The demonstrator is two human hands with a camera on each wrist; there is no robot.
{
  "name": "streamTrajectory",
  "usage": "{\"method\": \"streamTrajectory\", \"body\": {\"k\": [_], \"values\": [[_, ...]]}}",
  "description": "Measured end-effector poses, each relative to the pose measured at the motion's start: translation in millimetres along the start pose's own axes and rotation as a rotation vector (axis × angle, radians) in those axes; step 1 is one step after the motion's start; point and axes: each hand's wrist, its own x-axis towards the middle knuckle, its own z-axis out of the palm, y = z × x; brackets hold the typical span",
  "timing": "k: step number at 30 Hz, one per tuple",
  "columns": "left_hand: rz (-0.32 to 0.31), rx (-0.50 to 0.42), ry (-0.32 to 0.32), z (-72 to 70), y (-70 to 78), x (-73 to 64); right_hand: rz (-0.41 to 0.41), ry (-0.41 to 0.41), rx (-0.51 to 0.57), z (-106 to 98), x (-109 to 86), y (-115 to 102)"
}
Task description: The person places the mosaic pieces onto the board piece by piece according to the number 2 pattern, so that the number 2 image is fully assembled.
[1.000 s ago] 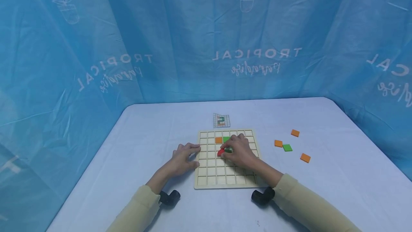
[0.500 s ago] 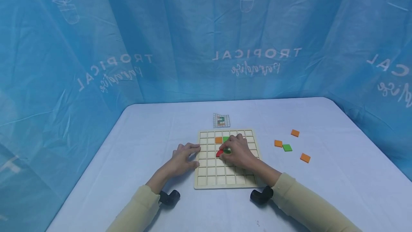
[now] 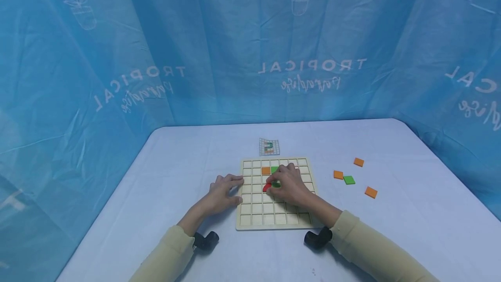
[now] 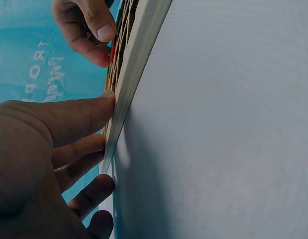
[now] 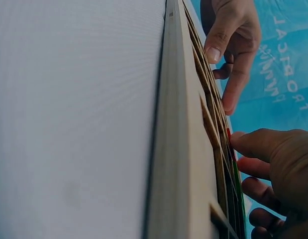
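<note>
Here, red piece in right grip

Two hands, one grid board, one card, four orange tiles, three green tiles, one red tile

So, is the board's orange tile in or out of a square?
In: the orange tile fills one square of the board.

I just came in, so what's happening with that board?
A person's right hand pinches a red piece on the squared board, while the left hand touches its left edge. An orange tile and green pieces are on it. Three more orange tiles and a green tile lie on the table to the right. A small patterned card lies beyond.
</note>
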Motion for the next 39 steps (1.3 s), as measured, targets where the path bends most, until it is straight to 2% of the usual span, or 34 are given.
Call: {"method": "streamTrajectory", "body": {"k": [6,12,15,20,23,31,39], "values": [[-0.003,0.002,0.000,-0.2,-0.1,0.0,-0.012,0.015,-0.005,-1.5,-0.2,-0.9],[-0.009,-0.006,-0.005,-0.5,0.3,-0.2,-0.015,0.030,0.038,-4.7,-1.6,-0.4],[-0.014,-0.012,-0.007,-0.7,0.2,-0.6,0.007,0.033,0.064,-9.0,-3.1,-0.2],[-0.018,-0.008,-0.004,-0.4,0.0,-1.0,0.062,0.052,0.047,-15.1,-5.0,2.9],[-0.016,-0.006,-0.004,-0.1,-0.2,-1.0,0.082,0.068,0.057,-18.5,-7.8,7.6],[-0.033,-0.006,-0.017,-1.4,0.3,-0.4,0.066,0.108,0.112,-36.3,-19.5,25.5],[-0.039,-0.007,-0.026,-0.9,-1.8,0.4,0.137,0.109,0.099,-50.9,-32.7,40.0]]}}
